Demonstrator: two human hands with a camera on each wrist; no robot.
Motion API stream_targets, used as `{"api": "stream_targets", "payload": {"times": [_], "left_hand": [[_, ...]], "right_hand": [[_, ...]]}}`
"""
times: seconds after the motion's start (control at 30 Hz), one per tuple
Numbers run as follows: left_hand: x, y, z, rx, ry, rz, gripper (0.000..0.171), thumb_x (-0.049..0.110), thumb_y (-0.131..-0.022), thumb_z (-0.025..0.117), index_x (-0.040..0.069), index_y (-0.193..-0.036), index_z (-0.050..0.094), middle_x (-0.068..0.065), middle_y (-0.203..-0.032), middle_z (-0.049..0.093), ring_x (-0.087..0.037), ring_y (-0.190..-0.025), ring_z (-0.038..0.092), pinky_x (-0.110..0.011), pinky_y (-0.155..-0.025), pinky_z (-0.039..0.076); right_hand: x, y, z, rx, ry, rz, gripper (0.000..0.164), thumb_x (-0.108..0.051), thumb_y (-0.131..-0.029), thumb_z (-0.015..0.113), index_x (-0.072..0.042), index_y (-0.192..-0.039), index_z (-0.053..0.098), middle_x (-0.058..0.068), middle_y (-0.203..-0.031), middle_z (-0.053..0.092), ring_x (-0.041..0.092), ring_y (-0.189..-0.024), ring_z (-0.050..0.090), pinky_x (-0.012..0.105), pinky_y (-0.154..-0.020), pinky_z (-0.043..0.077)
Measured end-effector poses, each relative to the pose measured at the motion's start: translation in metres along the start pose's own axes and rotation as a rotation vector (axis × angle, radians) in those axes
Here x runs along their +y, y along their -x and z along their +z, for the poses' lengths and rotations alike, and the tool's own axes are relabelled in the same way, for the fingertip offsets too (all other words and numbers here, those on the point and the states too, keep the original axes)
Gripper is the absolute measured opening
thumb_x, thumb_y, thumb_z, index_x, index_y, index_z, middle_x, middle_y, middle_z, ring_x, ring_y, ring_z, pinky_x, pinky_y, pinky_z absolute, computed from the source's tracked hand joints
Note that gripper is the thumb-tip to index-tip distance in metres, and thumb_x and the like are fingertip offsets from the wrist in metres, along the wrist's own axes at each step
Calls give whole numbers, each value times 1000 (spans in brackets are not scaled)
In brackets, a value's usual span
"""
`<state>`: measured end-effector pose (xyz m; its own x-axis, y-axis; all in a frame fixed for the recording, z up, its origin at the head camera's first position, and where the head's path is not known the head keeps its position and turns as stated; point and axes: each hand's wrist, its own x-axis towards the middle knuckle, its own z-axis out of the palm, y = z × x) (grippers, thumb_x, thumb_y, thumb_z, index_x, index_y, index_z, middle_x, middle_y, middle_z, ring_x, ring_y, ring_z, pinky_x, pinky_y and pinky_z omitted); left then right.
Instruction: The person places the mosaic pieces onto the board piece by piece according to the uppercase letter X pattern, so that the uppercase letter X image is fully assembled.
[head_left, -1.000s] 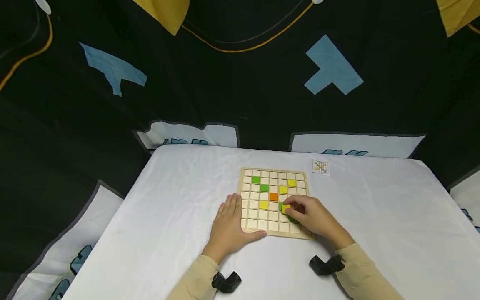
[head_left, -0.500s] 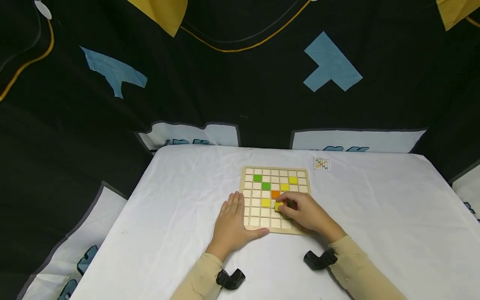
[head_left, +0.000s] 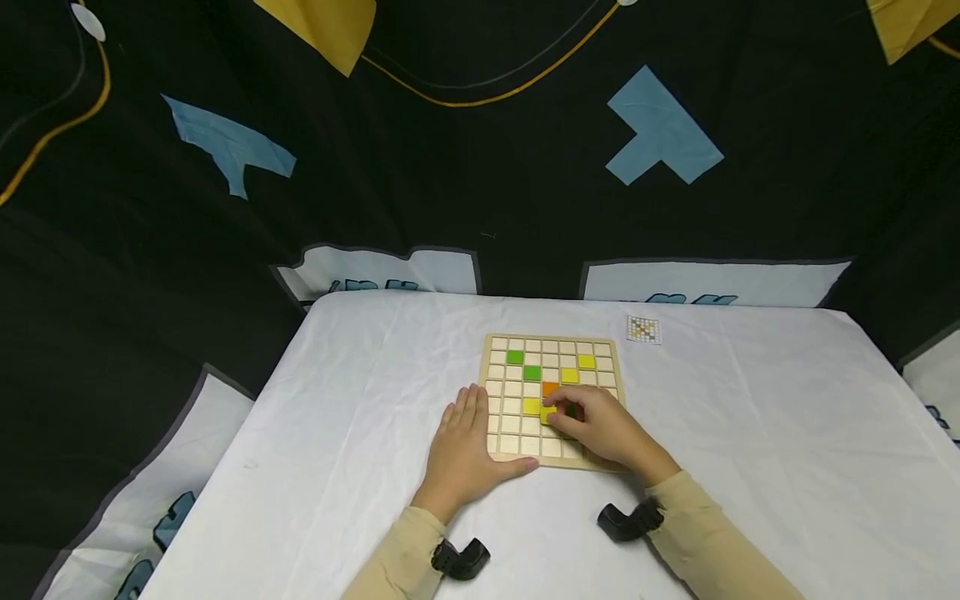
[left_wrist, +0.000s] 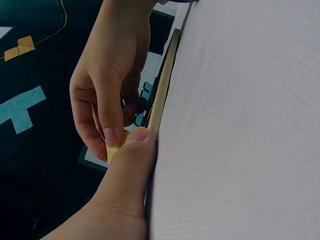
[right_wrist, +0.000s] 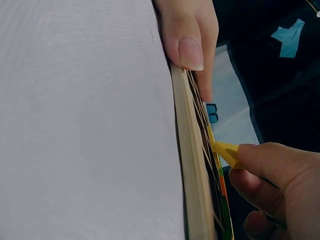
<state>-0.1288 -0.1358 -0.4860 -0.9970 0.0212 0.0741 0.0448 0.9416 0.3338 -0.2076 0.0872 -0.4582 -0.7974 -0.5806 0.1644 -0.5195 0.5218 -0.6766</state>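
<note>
A square wooden grid board (head_left: 510, 442) lies on the white cloth in the head view. Green tiles (head_left: 515, 357), yellow tiles (head_left: 570, 375) and an orange tile (head_left: 550, 389) sit in some of its cells. My left hand (head_left: 463, 454) lies along the board's left side with fingers straight, its thumb on the front edge. Between thumb and fingers, my right hand (head_left: 603, 427) pinches a yellow tile (head_left: 547, 416), just right of another yellow one. The right wrist view shows that pinched tile (right_wrist: 228, 153) tilted against the board's top. Part of the board's right side hides beneath the right hand.
A small printed card (head_left: 643, 329) with a coloured grid lies past the board's far right corner. White cloth (head_left: 360, 400) covers the table. A black curtain (head_left: 480, 183) hangs behind it, and each wrist wears a black camera mount (head_left: 630, 521).
My right hand has carried the yellow tile leftward across the board, from near its right side to beside another yellow tile. My left hand has stayed at the board's edge.
</note>
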Motion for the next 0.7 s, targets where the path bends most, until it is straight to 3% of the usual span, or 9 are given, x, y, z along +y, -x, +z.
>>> {"api": "stream_targets", "payload": {"times": [0.7], "left_hand": [[-1, 1, 1, 21, 27, 7, 132, 91, -68, 53, 1, -157, 18, -15, -166, 18, -28, -155, 13, -45, -127, 15]], "right_hand": [[-5, -4, 8, -9, -3, 33, 13, -26, -92, 72, -22, -104, 72, -13, -79, 58, 8, -67, 50, 22, -60, 45]]}}
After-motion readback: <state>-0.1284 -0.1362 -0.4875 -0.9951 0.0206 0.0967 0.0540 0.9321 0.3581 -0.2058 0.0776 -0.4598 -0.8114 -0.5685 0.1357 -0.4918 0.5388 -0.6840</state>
